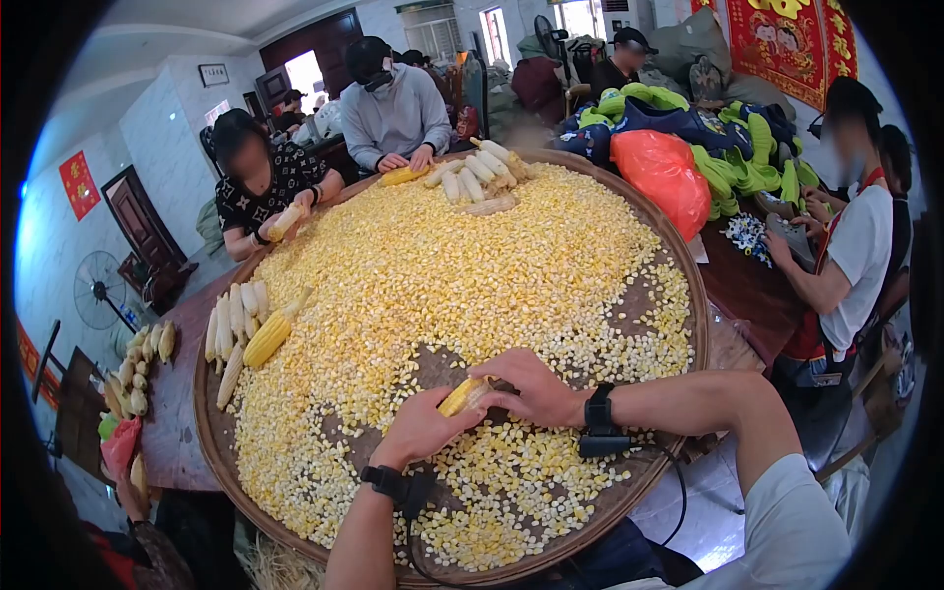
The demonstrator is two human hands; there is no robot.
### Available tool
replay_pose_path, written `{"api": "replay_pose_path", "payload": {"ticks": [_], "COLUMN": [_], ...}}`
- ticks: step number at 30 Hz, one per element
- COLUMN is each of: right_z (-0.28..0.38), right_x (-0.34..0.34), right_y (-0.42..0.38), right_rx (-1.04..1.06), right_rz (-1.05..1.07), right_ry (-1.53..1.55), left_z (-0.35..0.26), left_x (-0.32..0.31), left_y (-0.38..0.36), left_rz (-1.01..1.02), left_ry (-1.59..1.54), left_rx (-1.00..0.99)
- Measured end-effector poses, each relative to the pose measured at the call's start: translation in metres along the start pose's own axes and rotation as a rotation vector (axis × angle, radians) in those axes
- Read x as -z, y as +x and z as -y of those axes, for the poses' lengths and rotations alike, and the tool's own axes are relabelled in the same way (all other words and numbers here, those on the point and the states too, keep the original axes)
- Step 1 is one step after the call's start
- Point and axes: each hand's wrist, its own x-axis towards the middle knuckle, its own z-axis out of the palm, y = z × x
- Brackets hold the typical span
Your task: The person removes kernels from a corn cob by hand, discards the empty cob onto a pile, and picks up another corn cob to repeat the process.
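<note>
Both hands meet over the near part of a big round woven tray (700, 324) that is heaped with loose yellow corn kernels (442, 265). The left hand (418, 429) and the right hand (536, 388) share one corn cob (464, 395), which lies between them, tilted a little. The left fingers wrap its lower, still yellow end; the right fingers close over its upper, paler end, with the thumb lying across the cob. Both sets of fingers are curled tight on the cob, not spread. Each wrist carries a black band with a cable trailing from it.

The cob sits just above a thin patch of the tray where the brown weave shows through the kernels. To the left, a row of stripped pale cobs (228, 329) and one full yellow cob (266, 338) lie on the kernels near the rim. At the far side, more stripped cobs (479, 175) are piled. Two other people sit there, each holding a cob of their own. The tray rests on a dark bench (177, 413), and an orange plastic bag (661, 175) lies beyond its right rim.
</note>
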Motion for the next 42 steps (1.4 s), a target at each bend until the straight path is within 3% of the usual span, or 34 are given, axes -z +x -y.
{"api": "replay_pose_path", "payload": {"ticks": [22, 42], "right_z": [0.0017, 0.0009], "right_x": [0.0002, -0.0019], "right_y": [0.0031, 0.0022], "right_rx": [0.114, 0.054], "right_rz": [0.018, 0.017], "right_ry": [-0.024, 0.005], "left_z": [0.0081, 0.0004], "left_x": [-0.005, -0.0016], "left_y": [0.0034, -0.0007], "left_rz": [-0.058, -0.027], "left_ry": [0.059, -0.012], "left_rx": [-0.064, -0.028]}}
